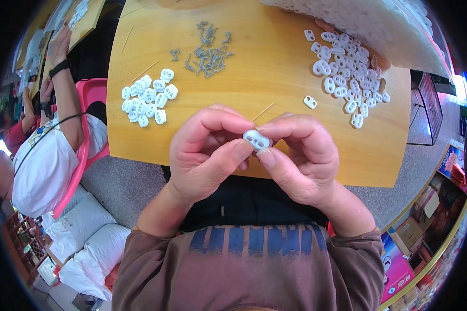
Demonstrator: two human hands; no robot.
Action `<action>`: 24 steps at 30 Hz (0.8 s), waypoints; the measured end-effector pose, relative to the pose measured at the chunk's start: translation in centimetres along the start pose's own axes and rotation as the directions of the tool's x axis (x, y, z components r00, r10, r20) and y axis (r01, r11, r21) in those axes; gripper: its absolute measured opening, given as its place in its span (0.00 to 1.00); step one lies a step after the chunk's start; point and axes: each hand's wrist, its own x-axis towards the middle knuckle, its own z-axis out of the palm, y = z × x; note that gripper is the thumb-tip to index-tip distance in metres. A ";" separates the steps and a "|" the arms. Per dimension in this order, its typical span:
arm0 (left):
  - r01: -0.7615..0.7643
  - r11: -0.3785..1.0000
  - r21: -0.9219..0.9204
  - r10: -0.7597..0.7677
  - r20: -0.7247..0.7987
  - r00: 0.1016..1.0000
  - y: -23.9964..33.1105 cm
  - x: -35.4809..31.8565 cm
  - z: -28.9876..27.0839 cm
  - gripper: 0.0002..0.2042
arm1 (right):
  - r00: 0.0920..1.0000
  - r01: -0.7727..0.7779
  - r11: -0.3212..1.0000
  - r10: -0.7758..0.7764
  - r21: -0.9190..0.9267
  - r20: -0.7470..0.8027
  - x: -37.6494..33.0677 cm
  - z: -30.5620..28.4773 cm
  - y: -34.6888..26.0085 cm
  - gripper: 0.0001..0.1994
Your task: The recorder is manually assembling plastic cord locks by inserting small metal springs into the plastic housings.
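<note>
Between both hands, just over the table's near edge, is a white oval two-hole plastic cord lock [256, 140]. My left hand [207, 153] pinches its left end between thumb and fingers. Its right end is pinched by my right hand [301, 155]. A thin wooden toothpick [264, 111] shows just beyond my fingertips; whether a finger touches it I cannot tell. To the left sits a group of white cord locks [149, 95]. Small metal springs [210, 59] lie scattered farther back. At the right is a heap of white two-hole plastic pieces [350, 78], with one single piece [310, 102] apart from it.
A large clear plastic bag [368, 26] of white pieces rests at the table's far right. More toothpicks [145, 71] lie at the left. Beyond the wooden table [296, 67], a co-worker in a white shirt [52, 166] sits on a pink chair [83, 135]. White sacks [85, 220] are stacked lower left.
</note>
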 end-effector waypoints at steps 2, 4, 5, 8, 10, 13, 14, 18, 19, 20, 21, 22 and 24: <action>0.025 1.000 -0.013 -0.025 -0.016 1.000 0.2 0.4 0.0 0.09 | 1.000 -0.019 1.000 0.019 -0.001 0.000 0.3 -0.2 -0.2 0.12; 0.007 1.000 -0.007 -0.008 -0.021 1.000 0.7 1.0 -0.1 0.08 | 1.000 0.005 1.000 -0.004 -0.020 0.027 1.2 -0.5 -0.5 0.12; -0.003 1.000 -0.004 0.003 -0.030 1.000 1.1 1.4 -0.3 0.08 | 0.999 0.010 1.000 -0.009 -0.019 0.039 1.7 -0.6 -0.7 0.12; -0.068 0.996 0.060 0.073 -0.086 0.994 2.5 1.9 -1.1 0.08 | 0.997 -0.006 1.000 0.007 -0.016 0.073 2.2 -0.7 -1.1 0.12; -0.172 0.929 0.329 0.230 -0.145 0.962 2.1 0.2 -2.5 0.08 | 0.999 -0.033 0.998 0.034 -0.049 0.019 0.1 0.1 -0.3 0.11; -0.133 0.862 0.490 0.325 -0.332 0.886 3.3 -0.1 -4.8 0.08 | 0.999 -0.035 0.996 0.036 -0.078 0.016 -0.3 0.3 -0.4 0.10; -0.085 0.812 0.578 0.362 -0.385 0.849 3.7 -0.4 -5.8 0.08 | 0.999 -0.051 0.994 0.050 -0.093 -0.018 -0.4 0.5 -0.3 0.10; 0.098 0.769 0.631 0.340 -0.534 0.774 4.1 -1.2 -8.4 0.08 | 0.999 0.021 0.990 -0.017 -0.137 0.034 -0.5 1.2 -0.1 0.09; 0.130 0.765 0.631 0.319 -0.547 0.774 4.0 -1.3 -8.8 0.07 | 0.999 0.021 0.991 -0.016 -0.131 0.042 -0.4 1.2 0.1 0.09; 0.134 0.763 0.632 0.320 -0.550 0.771 4.0 -1.2 -9.0 0.07 | 0.996 0.066 0.982 -0.055 -0.179 0.069 -0.3 1.3 0.1 0.09; 0.169 0.779 0.604 0.277 -0.572 0.772 3.9 -1.0 -9.0 0.07 | 0.991 0.112 0.967 -0.092 -0.228 0.095 -0.2 1.3 0.2 0.09; 0.201 0.793 0.575 0.232 -0.590 0.773 3.8 -0.8 -9.0 0.06 | 0.992 0.110 0.967 -0.091 -0.230 0.093 -0.1 1.2 0.2 0.09; 0.217 0.713 0.667 0.289 -0.561 0.775 3.2 -0.6 -9.2 0.06 | 0.978 0.179 0.931 -0.133 -0.318 0.160 -0.1 1.0 0.2 0.09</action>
